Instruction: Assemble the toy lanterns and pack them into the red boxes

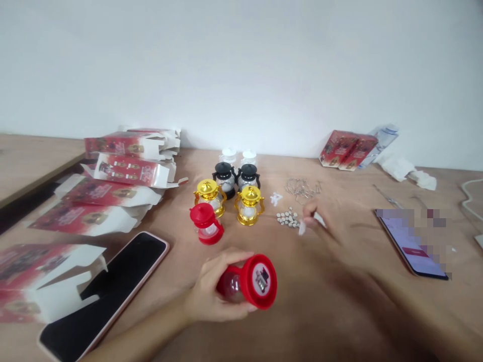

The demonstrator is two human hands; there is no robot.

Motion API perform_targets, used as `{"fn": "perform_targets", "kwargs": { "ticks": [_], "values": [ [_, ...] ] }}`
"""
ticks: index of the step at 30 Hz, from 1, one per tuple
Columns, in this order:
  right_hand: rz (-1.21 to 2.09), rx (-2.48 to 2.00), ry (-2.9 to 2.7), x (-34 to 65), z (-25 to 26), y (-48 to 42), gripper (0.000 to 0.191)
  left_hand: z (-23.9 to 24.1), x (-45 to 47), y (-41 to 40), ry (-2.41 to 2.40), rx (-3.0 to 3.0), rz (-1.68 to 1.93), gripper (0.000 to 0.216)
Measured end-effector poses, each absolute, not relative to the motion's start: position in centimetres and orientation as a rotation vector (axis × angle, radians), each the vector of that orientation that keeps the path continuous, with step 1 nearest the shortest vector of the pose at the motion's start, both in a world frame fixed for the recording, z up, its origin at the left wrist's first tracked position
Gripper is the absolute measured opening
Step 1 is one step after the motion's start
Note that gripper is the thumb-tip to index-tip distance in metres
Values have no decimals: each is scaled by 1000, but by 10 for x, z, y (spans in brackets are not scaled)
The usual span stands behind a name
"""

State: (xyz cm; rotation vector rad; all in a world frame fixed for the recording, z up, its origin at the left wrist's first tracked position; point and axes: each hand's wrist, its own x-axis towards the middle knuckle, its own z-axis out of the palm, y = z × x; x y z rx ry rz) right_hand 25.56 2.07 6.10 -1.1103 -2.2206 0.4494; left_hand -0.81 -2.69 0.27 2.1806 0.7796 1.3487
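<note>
My left hand [211, 294] is wrapped around a red toy lantern [251, 282] held on its side, its round base with the battery slot facing the camera. My right hand [332, 229] is smeared by motion beside a small heap of button batteries [287, 218]; a small white bit [302, 227] shows at its fingertips, but I cannot tell whether the fingers grip it. Another red lantern [206, 223] stands upright behind, with two gold lanterns [249, 204], two black lanterns [237, 177] and two white lanterns [238, 156] in rows.
Flat red and white cartons [113, 186] are piled at the left. A dark phone [109, 286] lies at the lower left, a lit phone [413, 246] at the right. Wire hooks [304, 188], small white tabs [276, 198], red boxes [349, 149] and crumpled tissue [402, 168] sit farther back.
</note>
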Motion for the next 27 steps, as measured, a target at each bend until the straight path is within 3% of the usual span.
{"fn": "perform_targets", "kwargs": {
  "ticks": [4, 9, 15, 17, 21, 27],
  "values": [
    [256, -1633, -2301, 301, 53, 47, 19, 3, -7, -25, 731, 2165, 1337, 54],
    [81, -1807, -2296, 320, 30, 64, 19, 3, -7, -24, 748, 2162, 1364, 52],
    [35, -1323, -1959, 278, 25, 35, 17, 4, -7, -25, 799, 2154, 1313, 54],
    [112, -1063, -2059, 255, 30, 12, 14, 4, -6, -24, 791, 2151, 1303, 55],
    [214, -589, -2230, 217, 34, -21, 26, 4, -7, -25, 788, 2174, 1229, 59],
    [322, -464, -2089, 203, 15, -24, 24, 1, -10, -27, 890, 2138, 1142, 64]
  ]
}}
